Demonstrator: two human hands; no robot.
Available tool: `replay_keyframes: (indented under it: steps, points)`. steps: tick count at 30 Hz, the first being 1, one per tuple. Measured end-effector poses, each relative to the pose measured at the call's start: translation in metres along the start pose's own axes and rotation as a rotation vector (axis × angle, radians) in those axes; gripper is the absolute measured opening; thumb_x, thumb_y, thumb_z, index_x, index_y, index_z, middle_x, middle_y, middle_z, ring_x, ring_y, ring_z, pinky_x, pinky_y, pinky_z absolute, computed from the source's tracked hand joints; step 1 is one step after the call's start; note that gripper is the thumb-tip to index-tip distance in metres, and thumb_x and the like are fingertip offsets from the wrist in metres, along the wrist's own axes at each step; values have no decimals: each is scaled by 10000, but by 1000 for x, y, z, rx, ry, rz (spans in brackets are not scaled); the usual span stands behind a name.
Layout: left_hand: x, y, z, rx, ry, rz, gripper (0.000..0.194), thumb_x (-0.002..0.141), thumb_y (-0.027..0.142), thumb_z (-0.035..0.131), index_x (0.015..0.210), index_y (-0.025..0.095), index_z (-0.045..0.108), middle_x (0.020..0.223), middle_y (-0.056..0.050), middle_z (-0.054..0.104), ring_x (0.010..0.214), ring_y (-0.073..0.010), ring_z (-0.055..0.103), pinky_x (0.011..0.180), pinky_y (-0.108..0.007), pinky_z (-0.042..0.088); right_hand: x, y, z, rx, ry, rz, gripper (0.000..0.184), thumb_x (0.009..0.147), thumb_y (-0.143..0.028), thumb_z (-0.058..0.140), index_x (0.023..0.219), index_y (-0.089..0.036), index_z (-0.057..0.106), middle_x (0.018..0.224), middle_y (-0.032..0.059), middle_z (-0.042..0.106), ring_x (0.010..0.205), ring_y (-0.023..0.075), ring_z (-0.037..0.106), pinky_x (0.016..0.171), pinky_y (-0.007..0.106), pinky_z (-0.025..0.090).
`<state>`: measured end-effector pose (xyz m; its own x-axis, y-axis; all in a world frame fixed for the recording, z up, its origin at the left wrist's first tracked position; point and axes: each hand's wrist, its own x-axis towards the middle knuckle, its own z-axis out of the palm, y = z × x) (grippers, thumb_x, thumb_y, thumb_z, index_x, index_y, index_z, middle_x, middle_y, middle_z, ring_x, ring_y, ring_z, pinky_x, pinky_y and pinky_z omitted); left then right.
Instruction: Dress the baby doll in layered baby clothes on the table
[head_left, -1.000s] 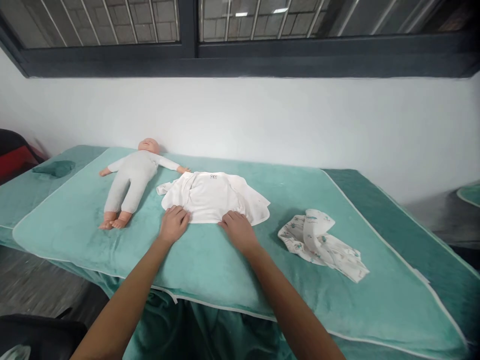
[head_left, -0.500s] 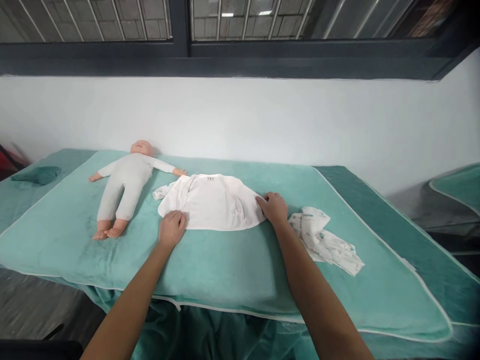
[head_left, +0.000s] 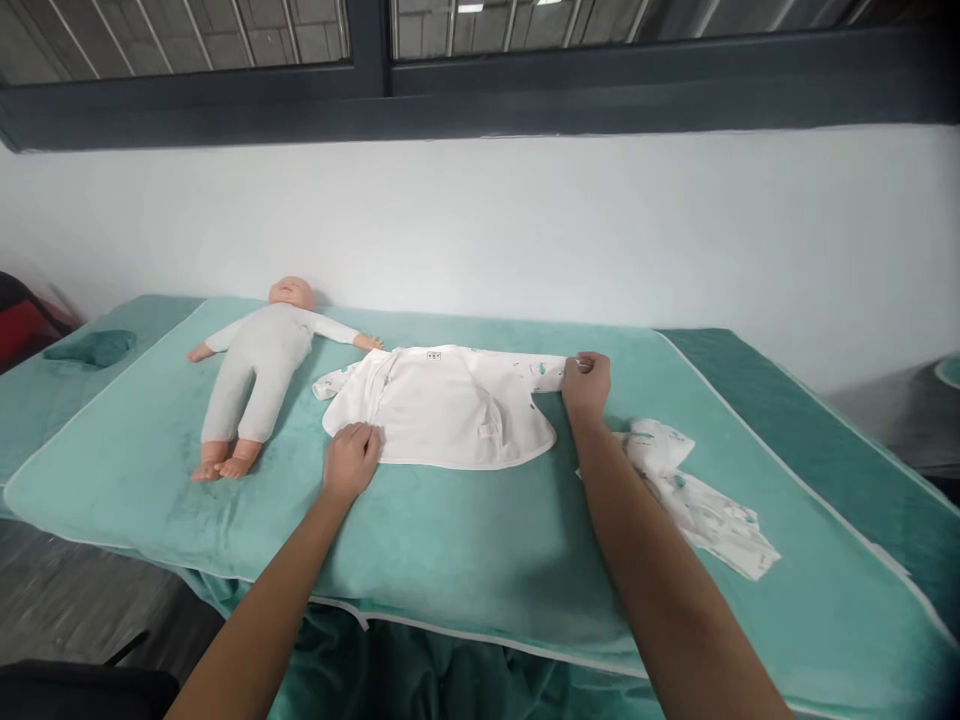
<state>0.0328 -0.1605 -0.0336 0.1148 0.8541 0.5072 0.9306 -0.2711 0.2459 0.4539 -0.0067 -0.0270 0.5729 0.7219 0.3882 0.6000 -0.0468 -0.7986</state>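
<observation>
A white baby shirt (head_left: pixel 442 410) lies spread flat on the green bed cover, its inner side and small neck label facing up. My right hand (head_left: pixel 587 383) grips the cuff of the right sleeve, which is stretched out sideways and shows a small print. At the lower left hem, my left hand (head_left: pixel 352 460) rests with its fingers curled on the fabric. The left sleeve lies partly folded. Left of the shirt, a baby doll (head_left: pixel 259 370) in a white bodysuit lies on its back, one hand close to the shirt's left sleeve.
Crumpled printed baby clothing (head_left: pixel 712 510) lies to the right, partly behind my right forearm. The green cover (head_left: pixel 450 560) has a pale piped edge. A white wall (head_left: pixel 480 230) and dark window frame stand behind; a small green cushion (head_left: pixel 90 348) is at far left.
My right hand has moved right and away from me, drawing the right sleeve out straight. My left hand has stayed at the hem. The view has shifted slightly.
</observation>
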Motion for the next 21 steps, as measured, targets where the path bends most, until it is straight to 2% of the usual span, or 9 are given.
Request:
replay_keyframes:
  steps: [2,4,6,9,12,14,16,18,21]
  points:
    - [0,0,0,-1,-10,-2,407,1036,307,381,659,216,504,683,-35,589,716,-185,538,678,-340,351,-9,-2,3,-47,17,-49,351,802,-262,521,1129,-144,567,1158,160,588,1089,281,541,995,443,415]
    - [0,0,0,4,-17,-3,410,1037,306,374,659,216,505,683,-34,587,716,-185,536,681,-340,354,-21,-6,4,-108,-42,-190,351,816,-260,515,1142,-155,591,1236,165,588,1197,298,500,1049,453,375]
    - [0,1,0,11,-19,-5,410,1038,307,373,662,216,508,689,-36,590,721,-187,536,687,-341,361,-33,-12,4,-198,-197,-306,333,853,-274,494,1140,-162,620,1223,157,621,1170,294,532,1026,436,397]
    - [-1,2,0,21,-11,-8,406,1036,304,378,663,215,512,688,-39,592,722,-192,538,690,-343,368,-45,-22,1,-328,-383,-290,303,875,-281,493,1100,-171,664,1178,153,665,1061,285,597,962,416,442]
    - [-2,2,1,30,-1,-11,400,1031,296,385,664,214,519,684,-44,593,723,-198,544,693,-346,377,-57,-40,-1,-322,-330,-292,318,896,-264,465,1124,-166,663,1200,153,670,1095,293,598,977,421,446]
    - [-3,2,1,25,-2,-21,377,1025,295,397,683,214,533,690,-45,593,727,-202,553,699,-346,391,-73,-61,3,-234,-303,-387,323,917,-260,447,1145,-158,651,1203,149,668,1135,291,585,1014,420,435]
    - [-4,2,2,-1,10,-42,288,1012,284,420,784,209,580,756,-51,618,765,-207,578,723,-344,420,-98,-91,16,-126,-352,-513,320,952,-264,428,1175,-165,635,1223,132,660,1166,269,575,1048,396,424]
    - [-6,2,2,-27,48,-55,177,992,266,449,964,198,610,902,-80,653,875,-228,607,792,-361,456,-128,-124,38,-61,-497,-604,315,984,-269,420,1217,-197,619,1271,94,648,1208,238,560,1060,355,421]
    - [-7,0,2,-40,143,-82,240,969,250,482,1176,174,576,1128,-143,640,1092,-283,585,937,-425,463,-166,-167,79,-167,-723,-609,289,969,-243,469,1202,-223,637,1233,76,659,1118,235,608,941,329,479]
